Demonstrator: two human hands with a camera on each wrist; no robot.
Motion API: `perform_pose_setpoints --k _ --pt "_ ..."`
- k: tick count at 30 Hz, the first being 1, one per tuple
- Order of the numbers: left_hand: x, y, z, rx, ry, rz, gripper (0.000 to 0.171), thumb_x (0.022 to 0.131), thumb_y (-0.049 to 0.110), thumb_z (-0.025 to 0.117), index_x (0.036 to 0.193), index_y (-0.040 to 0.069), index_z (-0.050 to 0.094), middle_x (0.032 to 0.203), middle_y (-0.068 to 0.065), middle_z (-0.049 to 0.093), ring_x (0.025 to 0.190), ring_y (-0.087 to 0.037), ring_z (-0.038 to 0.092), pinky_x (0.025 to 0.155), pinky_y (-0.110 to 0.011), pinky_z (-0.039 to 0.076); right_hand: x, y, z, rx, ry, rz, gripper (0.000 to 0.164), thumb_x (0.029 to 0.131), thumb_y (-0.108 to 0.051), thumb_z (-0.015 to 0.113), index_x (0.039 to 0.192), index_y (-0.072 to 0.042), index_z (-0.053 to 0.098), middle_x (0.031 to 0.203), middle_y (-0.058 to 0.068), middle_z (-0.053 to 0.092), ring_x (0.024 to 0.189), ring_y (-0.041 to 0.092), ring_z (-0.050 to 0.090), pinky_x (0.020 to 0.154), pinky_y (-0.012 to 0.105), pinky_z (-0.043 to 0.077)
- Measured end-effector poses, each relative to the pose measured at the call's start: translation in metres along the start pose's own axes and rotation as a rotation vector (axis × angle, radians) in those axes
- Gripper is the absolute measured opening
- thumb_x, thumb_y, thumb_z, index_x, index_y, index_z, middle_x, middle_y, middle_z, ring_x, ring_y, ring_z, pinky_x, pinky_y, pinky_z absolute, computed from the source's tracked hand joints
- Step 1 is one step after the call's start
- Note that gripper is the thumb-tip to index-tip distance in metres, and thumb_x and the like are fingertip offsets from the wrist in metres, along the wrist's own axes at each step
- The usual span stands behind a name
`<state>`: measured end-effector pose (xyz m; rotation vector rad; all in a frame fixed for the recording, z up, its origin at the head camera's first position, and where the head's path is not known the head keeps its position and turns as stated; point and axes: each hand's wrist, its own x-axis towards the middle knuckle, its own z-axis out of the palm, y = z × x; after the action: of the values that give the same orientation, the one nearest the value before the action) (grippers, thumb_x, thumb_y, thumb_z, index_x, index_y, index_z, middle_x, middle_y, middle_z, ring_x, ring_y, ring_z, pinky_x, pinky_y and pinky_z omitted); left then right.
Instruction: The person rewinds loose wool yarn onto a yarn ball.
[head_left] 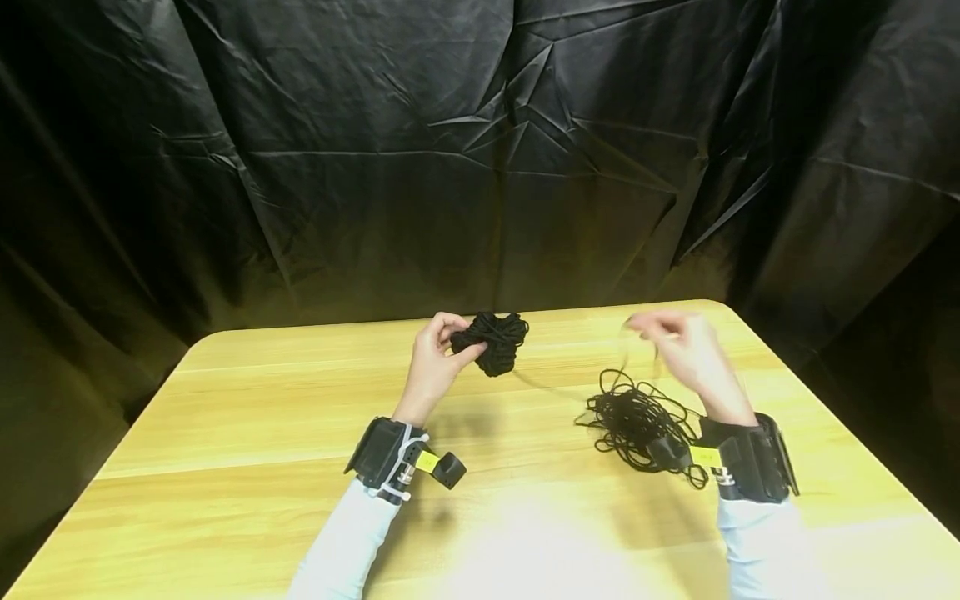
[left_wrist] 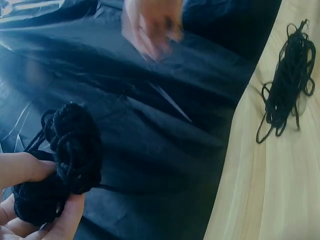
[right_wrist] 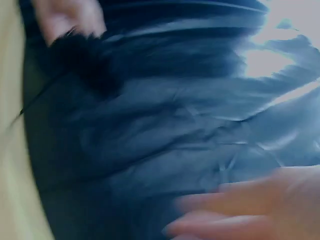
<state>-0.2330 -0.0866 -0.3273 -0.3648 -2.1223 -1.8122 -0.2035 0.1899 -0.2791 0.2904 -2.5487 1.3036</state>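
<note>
"What does the left hand (head_left: 437, 362) have?"

"A wound bundle of black cord (head_left: 502, 343), pinched between thumb and curled fingers. It's held up off the wooden table (head_left: 300, 400), between two and three o'clock of that hand."

"And the rest?"

"A slack strand (head_left: 536, 382) runs from the bundle toward four o'clock, where a loose heap of black cord (head_left: 633, 421) lies on the wood."

"The right hand (head_left: 690, 350)?"

"Raised, at the heap's one o'clock. Its fingers are blurred; there's no telling how far they're parted or whether they grip cord."
</note>
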Motion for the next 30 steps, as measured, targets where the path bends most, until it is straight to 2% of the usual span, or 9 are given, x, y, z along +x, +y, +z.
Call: perform_pose_setpoints --k 2,3,6,10,13,16,22,26,30 --pt "-0.001 0.002 0.002 -0.017 -0.026 -0.003 0.03 0.071 -0.007 0.068 0.094 -0.004 0.051 0.093 -0.019 0.062 0.091 -0.021 0.057 0.084 -0.034 0.043 -0.001 0.004 0.01 -0.191 -0.244 -0.028 0.042 0.086 -0.021 0.057 0.118 0.005 0.051 0.118 0.021 0.054 0.099 0.031 0.055 0.085 0.041 0.044" --pt "-0.002 0.003 0.003 -0.02 -0.043 -0.008 0.031 0.071 -0.007 0.068 0.095 -0.003 0.051 0.094 -0.019 0.062 0.092 -0.021 0.057 0.084 -0.034 0.043 -0.002 0.006 0.018 -0.213 -0.354 -0.046 0.052 0.085 -0.024 0.059 0.126 0.005 0.044 0.124 0.023 0.048 0.105 0.036 0.051 0.087 0.047 0.042" --pt "-0.003 0.005 0.008 -0.031 -0.098 -0.023 0.034 0.072 -0.004 0.069 0.099 -0.001 0.049 0.099 -0.017 0.061 0.096 -0.022 0.056 0.085 -0.036 0.042 -0.001 0.012 0.051 -0.08 -0.533 -0.041 0.071 0.083 -0.031 0.061 0.137 0.0 0.027 0.136 0.02 0.035 0.122 0.037 0.036 0.097 0.051 0.031" --pt "-0.005 0.007 0.014 -0.011 -0.158 -0.014 0.039 0.073 0.0 0.069 0.106 0.001 0.047 0.101 -0.016 0.06 0.099 -0.024 0.056 0.088 -0.039 0.042 -0.001 0.017 0.091 0.212 -0.555 -0.086 0.056 0.088 -0.026 0.056 0.134 -0.001 0.035 0.13 0.016 0.045 0.121 0.031 0.04 0.098 0.044 0.034" --pt "-0.005 0.007 0.015 0.007 -0.162 0.012 0.045 0.074 -0.001 0.069 0.113 0.001 0.047 0.099 -0.018 0.06 0.098 -0.026 0.056 0.089 -0.04 0.042 -0.003 0.015 0.105 0.295 -0.515 -0.172 0.03 0.092 -0.016 0.048 0.115 0.003 0.054 0.104 0.015 0.062 0.101 0.026 0.056 0.088 0.039 0.044" --pt "-0.005 0.006 0.015 0.036 -0.126 0.032 0.045 0.074 -0.002 0.068 0.116 -0.001 0.052 0.098 -0.019 0.062 0.094 -0.027 0.058 0.089 -0.038 0.043 -0.007 0.006 0.107 0.238 -0.465 -0.272 0.021 0.093 -0.01 0.044 0.099 0.0 0.061 0.079 0.009 0.061 0.074 0.016 0.057 0.07 0.03 0.047" --pt "-0.007 0.003 0.013 0.121 -0.119 0.032 0.035 0.074 -0.001 0.068 0.108 -0.003 0.06 0.105 -0.017 0.062 0.091 -0.027 0.06 0.084 -0.037 0.047 -0.011 -0.01 0.094 -0.001 -0.37 -0.418 0.015 0.089 -0.016 0.054 0.089 -0.009 0.068 0.073 -0.003 0.06 0.059 0.003 0.046 0.054 0.019 0.041" --pt "-0.007 0.0 0.013 0.173 -0.197 0.038 0.033 0.074 -0.001 0.068 0.106 -0.001 0.062 0.102 -0.015 0.063 0.093 -0.026 0.059 0.085 -0.039 0.046 -0.012 -0.018 0.083 -0.001 -0.425 -0.391 0.011 0.086 -0.016 0.059 0.086 -0.01 0.068 0.065 -0.005 0.057 0.052 0.003 0.042 0.046 0.019 0.036" --pt "-0.008 -0.001 0.013 0.211 -0.275 0.053 0.031 0.074 -0.001 0.068 0.104 0.001 0.063 0.1 -0.012 0.065 0.094 -0.024 0.058 0.085 -0.039 0.045 -0.009 -0.023 0.075 0.091 -0.488 -0.313 0.014 0.085 -0.018 0.06 0.092 -0.008 0.068 0.065 0.0 0.059 0.049 0.007 0.045 0.043 0.02 0.036"
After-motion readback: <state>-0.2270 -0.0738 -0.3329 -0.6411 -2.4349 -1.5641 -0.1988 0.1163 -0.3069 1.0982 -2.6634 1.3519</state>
